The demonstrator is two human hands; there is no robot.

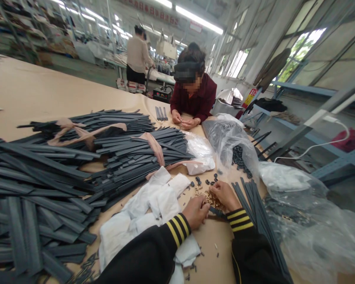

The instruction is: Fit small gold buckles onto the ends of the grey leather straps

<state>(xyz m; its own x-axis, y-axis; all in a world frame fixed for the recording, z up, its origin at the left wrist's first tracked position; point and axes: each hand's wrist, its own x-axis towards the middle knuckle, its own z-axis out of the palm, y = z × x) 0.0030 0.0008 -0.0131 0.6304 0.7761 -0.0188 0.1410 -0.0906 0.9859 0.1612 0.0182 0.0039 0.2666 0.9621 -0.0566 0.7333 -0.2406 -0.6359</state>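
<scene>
My left hand (196, 212) is closed, its fingertips pinched at the end of a short dark grey strap (217, 212). The strap runs right, passing under the palm of my right hand (226, 196). That hand is curled over a small pile of gold metal buckles (207, 195), thumb and fingers drawn together. Whatever is between its fingertips is too small to make out. Small black loops (198, 180) lie just beyond the buckles. Crumpled white cloth (154, 201) rests beside my left forearm, and long dark straps (256, 215) lie to the right of my right hand.
Bundles of dark straps (142, 154) tied with pink cloth bands cover the table's left side. Clear plastic bags (310, 213) are at the right, one open bag (225, 138) holding black loops. Across the table a person (195, 92) leans over small parts.
</scene>
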